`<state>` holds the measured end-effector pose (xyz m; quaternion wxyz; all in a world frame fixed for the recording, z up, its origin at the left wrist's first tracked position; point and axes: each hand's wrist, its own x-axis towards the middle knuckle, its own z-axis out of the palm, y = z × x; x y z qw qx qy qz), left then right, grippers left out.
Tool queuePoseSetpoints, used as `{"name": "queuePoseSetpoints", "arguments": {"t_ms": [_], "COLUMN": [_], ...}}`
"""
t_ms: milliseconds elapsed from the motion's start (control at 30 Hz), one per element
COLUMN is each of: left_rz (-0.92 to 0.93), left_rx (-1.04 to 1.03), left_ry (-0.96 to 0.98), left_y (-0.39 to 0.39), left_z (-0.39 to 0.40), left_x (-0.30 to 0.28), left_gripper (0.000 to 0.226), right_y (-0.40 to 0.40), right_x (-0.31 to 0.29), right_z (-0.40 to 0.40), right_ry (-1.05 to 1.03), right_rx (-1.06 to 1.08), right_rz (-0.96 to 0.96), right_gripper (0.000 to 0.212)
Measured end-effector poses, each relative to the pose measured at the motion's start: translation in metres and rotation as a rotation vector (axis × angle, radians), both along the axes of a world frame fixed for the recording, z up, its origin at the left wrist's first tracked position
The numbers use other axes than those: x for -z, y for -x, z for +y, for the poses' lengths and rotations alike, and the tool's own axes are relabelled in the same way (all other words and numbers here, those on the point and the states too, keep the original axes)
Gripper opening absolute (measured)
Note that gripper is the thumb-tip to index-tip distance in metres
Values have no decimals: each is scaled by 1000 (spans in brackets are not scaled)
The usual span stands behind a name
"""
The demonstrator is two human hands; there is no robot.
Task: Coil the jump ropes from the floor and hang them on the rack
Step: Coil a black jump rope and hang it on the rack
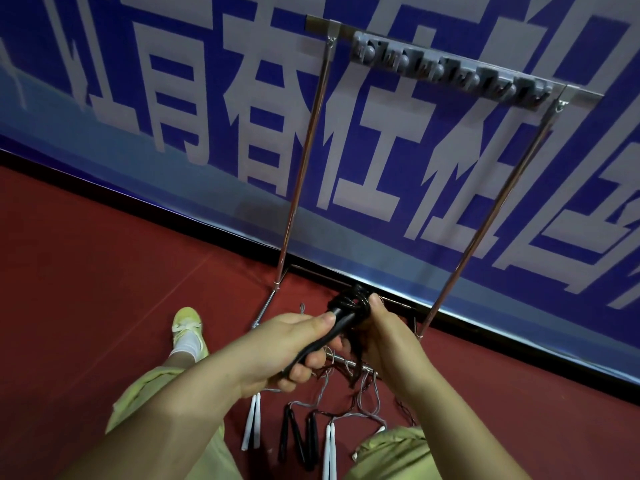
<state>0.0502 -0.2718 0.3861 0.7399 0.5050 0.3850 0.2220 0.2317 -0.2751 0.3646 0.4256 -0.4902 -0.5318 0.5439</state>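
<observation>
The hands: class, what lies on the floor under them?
Under the hands lie tangled cords, two white handle pairs and black handles on the red floor. Arms and knees cover the rest.

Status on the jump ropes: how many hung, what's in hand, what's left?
Done: nothing hung yet; the grey hook bar on the rack shows no rope. In hand: left hand grips the black handles, right hand holds the cord wound around them. Left: white-handled ropes and black-handled ones lie uncoiled on the red floor.
</observation>
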Motion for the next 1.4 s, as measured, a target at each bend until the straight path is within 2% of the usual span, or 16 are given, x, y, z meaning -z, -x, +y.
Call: {"name": "queuePoseSetpoints", "arguments": {"t_ms": [100, 200, 267, 433, 533, 600, 633, 700, 867, 1033, 1133, 1233, 1267, 1333, 1400], "left_rz": [14, 29, 48, 73, 152, 303, 411, 579, 833, 903, 823, 732, 650, 363, 75], "left_rx": [16, 24, 9, -103, -154, -169, -165, -154, -179, -170, -143, 3, 59, 142, 177], "left_ry": [4, 10, 0, -41, -157, -343, -474, -683, -859, -987, -861, -682, -589, -287, 51], "left_y": [1, 3, 2, -7, -11, -10, -9, -8, -5, -4, -4, -2, 0, 3, 2], "left_z": [0, 2, 2, 3, 8, 11, 13, 14, 18, 17, 19, 23, 22, 16, 8], "left_x": [-2, -4, -5, 0, -1, 0, 0, 2, -2, -5, -2, 3, 2, -2, -6], "left_gripper": [46, 48, 48, 53, 49, 45, 43, 43, 39, 36, 33, 27, 24, 21, 41], "right_y": [-4, -9, -8, -1, 10, 14, 16, 19, 24, 17, 15, 15, 16, 16, 16], "right_x": [-4, -6, -6, -8, -10, -4, -2, 3, 0, -10, -6, -1, 0, 1, 2], "right_z": [0, -1, 0, 0, -4, -6, -9, -12, -13, -11, -10, -8, -8, -7, -6], "right_ry": [17, 55, 88, 21, -35, -78, -95, -75, 134, 88, 75, 57, 38, 2, -21], "right_rx": [-82, -116, -84, 116, 262, 327, 357, 380, 289, 251, 245, 222, 207, 167, 125], "right_rz": [-105, -73, -118, -391, -429, -474, -487, -448, -123, -184, -146, -40, -17, 29, 79], "right_gripper": [74, 74, 73, 82, 75, 82, 78, 72, 74, 57, 51, 48, 49, 46, 44]}}
